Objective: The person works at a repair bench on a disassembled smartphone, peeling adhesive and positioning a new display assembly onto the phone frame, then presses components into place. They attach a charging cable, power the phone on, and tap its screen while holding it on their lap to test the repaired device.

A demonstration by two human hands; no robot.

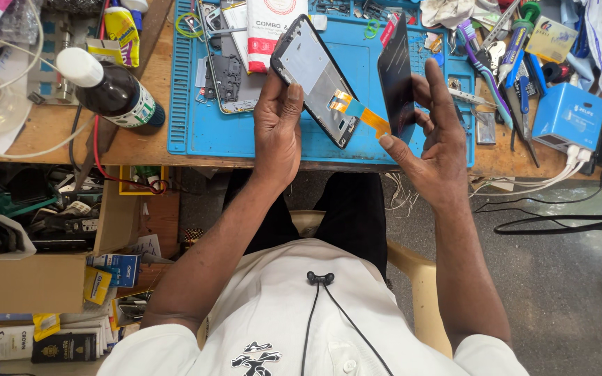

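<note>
Phone frame [315,80] in left fingers [278,104] — screen [396,76] in right fingers [435,90].

I wear a white short-sleeved shirt [280,313], its sleeves ending above my elbows, so both forearms are bare. The front closes with small white buttons [348,365] running down the middle. Low on the chest sits a black printed emblem [256,358], with bold brush-like strokes, partly cut off by the frame's edge. A thin black earphone cable [329,306] hangs down my front; it splits at a small black joint [320,278] into two strands that run down across the shirt. Below the shirt I wear dark trousers [346,209], plain black. My wrists and fingers carry no watch, band or ring that I can see.
</note>
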